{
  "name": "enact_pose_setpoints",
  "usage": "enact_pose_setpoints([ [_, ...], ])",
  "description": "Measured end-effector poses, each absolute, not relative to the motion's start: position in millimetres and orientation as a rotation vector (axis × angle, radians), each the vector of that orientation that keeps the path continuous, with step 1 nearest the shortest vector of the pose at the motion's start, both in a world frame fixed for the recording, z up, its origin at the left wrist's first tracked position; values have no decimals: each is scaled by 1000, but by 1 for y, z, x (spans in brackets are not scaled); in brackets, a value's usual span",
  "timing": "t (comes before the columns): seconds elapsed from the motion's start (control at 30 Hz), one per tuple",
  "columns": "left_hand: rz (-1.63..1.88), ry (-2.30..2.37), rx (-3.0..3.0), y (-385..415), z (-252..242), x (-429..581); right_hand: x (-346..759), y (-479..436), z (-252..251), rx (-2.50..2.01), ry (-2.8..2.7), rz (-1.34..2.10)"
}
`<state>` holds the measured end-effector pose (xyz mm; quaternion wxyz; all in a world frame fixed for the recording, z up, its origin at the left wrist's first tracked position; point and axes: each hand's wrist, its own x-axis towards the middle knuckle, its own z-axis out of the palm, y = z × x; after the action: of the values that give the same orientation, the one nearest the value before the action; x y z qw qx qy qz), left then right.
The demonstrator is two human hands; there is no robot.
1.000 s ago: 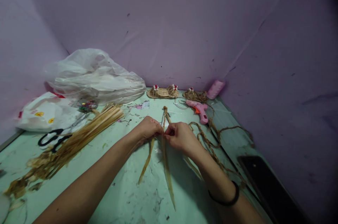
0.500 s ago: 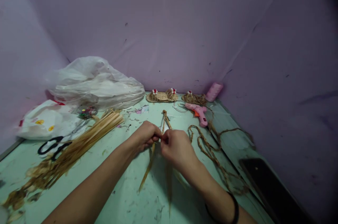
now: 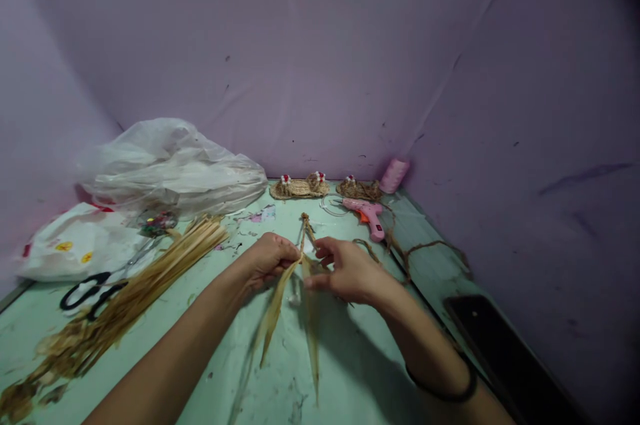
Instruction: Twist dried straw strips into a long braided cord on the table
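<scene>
My left hand (image 3: 270,259) is closed, its fingers pinching a thin braid of dried plant fibre (image 3: 303,238) at the middle of the table. The braid's knotted far end lies on the table beyond my hands. Flat tan strips (image 3: 313,338) fan out from the pinch toward me. Beside it, my right hand (image 3: 347,271) is open, thumb and fingers apart around the strips' right side; whether it touches them I cannot tell. A dark band circles the right wrist.
Left lie a bundle of dried fibre strips (image 3: 165,278), black-handled scissors (image 3: 85,291) and plastic bags (image 3: 175,168). At the back are woven slipper-shaped pieces (image 3: 300,189), a pink glue gun (image 3: 367,215) and a pink thread spool (image 3: 395,175). A phone (image 3: 500,351) lies right.
My right hand has let go at the pinch, opened and moved slightly right. The left keeps its grip. The strips hang more spread out, and the view has shifted a little.
</scene>
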<state>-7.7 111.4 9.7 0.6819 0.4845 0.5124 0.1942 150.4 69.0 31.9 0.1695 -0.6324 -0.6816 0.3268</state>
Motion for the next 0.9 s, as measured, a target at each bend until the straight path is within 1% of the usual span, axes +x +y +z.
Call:
enact_pose_setpoints([
  [0.1, 440, 1141, 1071, 111, 11, -7, 139, 65, 25, -1743, -2001, 1014],
  [0.23, 449, 1131, 1109, 111, 10, -7, 127, 65, 16, -1792, -1900, 869],
  [0.33, 425, 1134, 1132, 111, 8, -8, 131, 71, 10, -1744, -1916, 832],
  [0.53, 420, 1122, 1157, 111, 10, -9, 151, 81, 8, -1707, -1886, 1102],
  [0.67, 408, 1115, 1150, 111, 8, -7, 160, 80, 21, -1856, -1879, 927],
  [0.77, 402, 1118, 1170, 110, 5, -5, 157, 75, 35, -1844, -2005, 826],
  [0.9, 428, 1162, 1151, 108, 3, -2, 134, 62, 45, -1886, -2225, 450],
])
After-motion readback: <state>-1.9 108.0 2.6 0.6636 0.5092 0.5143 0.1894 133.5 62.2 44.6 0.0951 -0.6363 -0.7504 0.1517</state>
